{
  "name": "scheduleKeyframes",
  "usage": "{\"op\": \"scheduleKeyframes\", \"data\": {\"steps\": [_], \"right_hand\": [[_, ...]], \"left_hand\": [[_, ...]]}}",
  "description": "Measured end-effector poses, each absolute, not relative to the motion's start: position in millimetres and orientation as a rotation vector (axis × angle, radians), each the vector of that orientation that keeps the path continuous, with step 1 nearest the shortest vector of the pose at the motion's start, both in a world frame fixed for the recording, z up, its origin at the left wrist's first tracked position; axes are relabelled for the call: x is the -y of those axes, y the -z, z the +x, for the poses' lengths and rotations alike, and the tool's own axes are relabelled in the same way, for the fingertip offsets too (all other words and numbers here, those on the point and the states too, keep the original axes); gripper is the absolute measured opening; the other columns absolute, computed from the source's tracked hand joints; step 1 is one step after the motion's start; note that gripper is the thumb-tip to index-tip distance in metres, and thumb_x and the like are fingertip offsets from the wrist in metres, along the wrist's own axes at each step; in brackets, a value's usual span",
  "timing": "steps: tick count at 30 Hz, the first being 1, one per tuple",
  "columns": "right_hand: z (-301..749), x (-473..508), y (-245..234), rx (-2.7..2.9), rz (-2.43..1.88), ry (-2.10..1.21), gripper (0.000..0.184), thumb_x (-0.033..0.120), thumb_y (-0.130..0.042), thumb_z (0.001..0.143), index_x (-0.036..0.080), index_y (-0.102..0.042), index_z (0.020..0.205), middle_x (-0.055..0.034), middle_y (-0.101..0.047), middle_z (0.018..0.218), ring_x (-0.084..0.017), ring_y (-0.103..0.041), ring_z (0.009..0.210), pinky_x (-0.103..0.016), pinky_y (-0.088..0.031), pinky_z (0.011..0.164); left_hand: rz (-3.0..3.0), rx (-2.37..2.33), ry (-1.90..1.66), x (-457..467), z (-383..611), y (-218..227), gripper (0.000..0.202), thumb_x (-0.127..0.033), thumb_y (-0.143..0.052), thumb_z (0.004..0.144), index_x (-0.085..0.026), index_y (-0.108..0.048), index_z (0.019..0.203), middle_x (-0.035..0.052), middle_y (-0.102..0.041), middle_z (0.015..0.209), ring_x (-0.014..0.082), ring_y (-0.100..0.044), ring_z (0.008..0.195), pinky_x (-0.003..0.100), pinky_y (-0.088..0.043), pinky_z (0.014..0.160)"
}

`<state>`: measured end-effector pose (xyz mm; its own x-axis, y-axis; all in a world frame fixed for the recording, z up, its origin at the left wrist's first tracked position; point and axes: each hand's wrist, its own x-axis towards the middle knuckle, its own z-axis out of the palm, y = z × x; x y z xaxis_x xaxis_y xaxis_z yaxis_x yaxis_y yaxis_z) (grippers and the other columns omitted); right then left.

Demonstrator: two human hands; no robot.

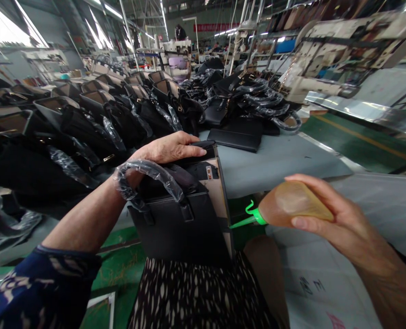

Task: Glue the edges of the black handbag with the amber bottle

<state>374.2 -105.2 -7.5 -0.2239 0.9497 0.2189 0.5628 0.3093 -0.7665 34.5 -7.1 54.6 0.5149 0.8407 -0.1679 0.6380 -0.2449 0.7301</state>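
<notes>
A black handbag (182,230) stands on my lap, its handle (151,176) wrapped in clear plastic film. My left hand (177,148) passes through the handle and is closed over the bag's top edge at the far side. Along the bag's right side a beige inner strip (217,196) shows, with a small metal fitting near the top. My right hand (329,210) is wrapped round a squeeze bottle (292,204) of amber liquid, tilted sideways. Its green nozzle (245,221) points left, with the tip at the bag's side edge; whether it touches I cannot tell.
Rows of black handbags (96,119) crowd the left. More bags with wrapped handles (254,98) are heaped on the grey table (285,157), beside a flat black piece (235,137). A sewing machine (343,59) stands at back right. White sheeting (322,274) lies at right.
</notes>
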Motion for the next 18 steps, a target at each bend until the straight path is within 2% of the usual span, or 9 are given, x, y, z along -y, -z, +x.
{"op": "scheduleKeyframes", "data": {"steps": [12, 18], "right_hand": [[380, 112, 15, 1.753, -1.266, -0.870, 0.051, 0.048, -0.074, 0.073, 0.035, -0.058, 0.119, 0.0016, -0.060, 0.109, -0.021, -0.058, 0.090, -0.021, -0.050, 0.069], [382, 117, 15, 1.778, -1.322, -0.852, 0.053, 0.049, -0.073, 0.073, 0.034, -0.056, 0.121, 0.0005, -0.058, 0.114, -0.023, -0.057, 0.096, -0.024, -0.050, 0.071]], "left_hand": [[1.985, -1.227, -0.331, 13, 38, -62, 0.040, -0.051, -0.057, 0.080, -0.016, -0.067, 0.097, -0.0002, -0.066, 0.082, 0.0155, -0.058, 0.071, 0.024, -0.041, 0.061], [2.018, -1.249, -0.319, 14, 40, -63, 0.040, -0.051, -0.056, 0.081, -0.016, -0.067, 0.098, 0.0002, -0.067, 0.086, 0.0161, -0.059, 0.076, 0.023, -0.041, 0.063]]}}
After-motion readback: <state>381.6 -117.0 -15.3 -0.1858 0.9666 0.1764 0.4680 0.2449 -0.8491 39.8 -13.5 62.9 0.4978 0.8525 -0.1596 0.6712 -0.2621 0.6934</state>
